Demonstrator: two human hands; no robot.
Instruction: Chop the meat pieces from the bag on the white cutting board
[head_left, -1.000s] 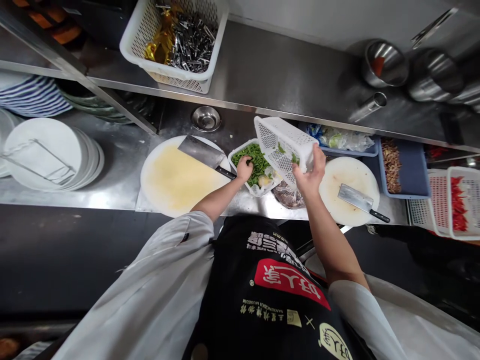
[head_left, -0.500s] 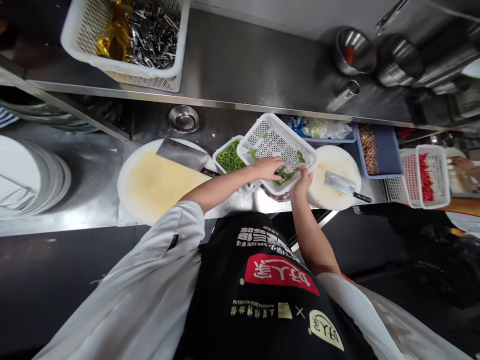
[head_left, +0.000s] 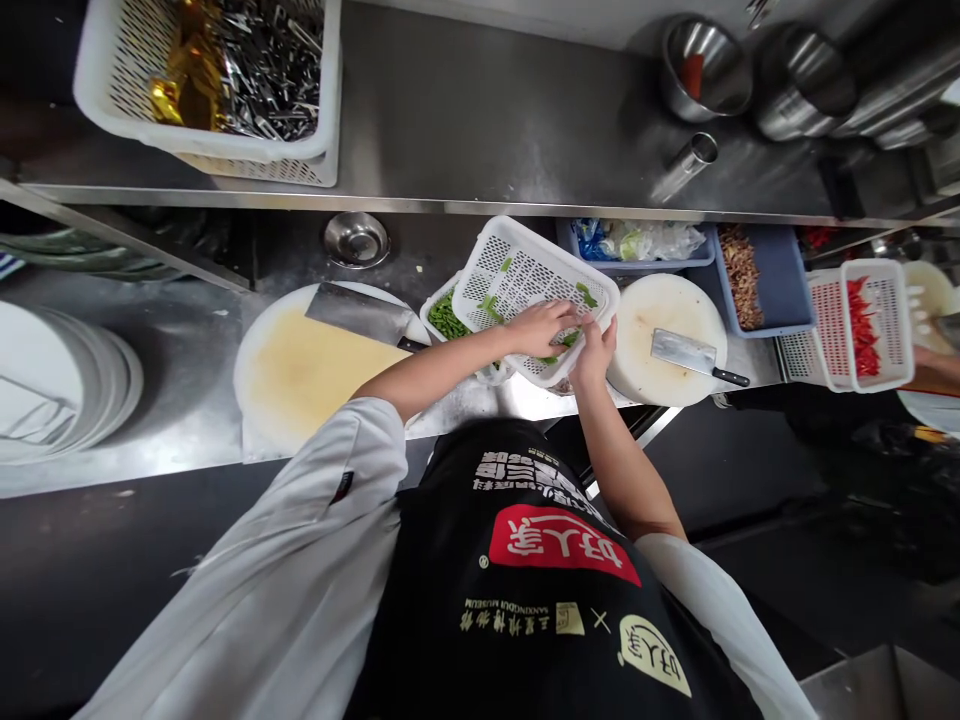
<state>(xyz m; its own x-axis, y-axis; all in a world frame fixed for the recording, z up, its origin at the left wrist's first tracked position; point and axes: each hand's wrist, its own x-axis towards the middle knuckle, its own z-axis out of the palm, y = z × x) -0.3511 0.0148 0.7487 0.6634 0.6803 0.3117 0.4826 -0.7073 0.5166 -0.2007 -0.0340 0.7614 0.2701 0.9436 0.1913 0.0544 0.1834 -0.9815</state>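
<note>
A white perforated basket (head_left: 480, 262) is tilted over a smaller white basket of chopped green vegetable (head_left: 448, 318). My right hand (head_left: 594, 352) grips its near right rim. Inside it, my left hand (head_left: 541, 330) has curled fingers on green vegetable pieces (head_left: 570, 339); the fingertips are partly hidden. A few more green strips (head_left: 490, 306) cling to the basket floor. To the left, a cleaver (head_left: 360, 313) lies on a round, yellow-stained cutting board (head_left: 300, 370). Another cleaver (head_left: 682, 351) rests on the round white board (head_left: 637, 310) at the right.
Above the counter runs a steel shelf (head_left: 480, 120) with a basket of metal clips (head_left: 274, 75) and steel bowls (head_left: 705, 70). A small steel bowl (head_left: 356, 240), stacked plates (head_left: 60, 380), a blue bin (head_left: 772, 290) and a basket of red peppers (head_left: 862, 330) stand below. Another person's arm (head_left: 934, 370) shows far right.
The basket has shifted slightly left and is still tilted. My left hand has moved right inside it, closer to my right hand, which has come further over the rim.
</note>
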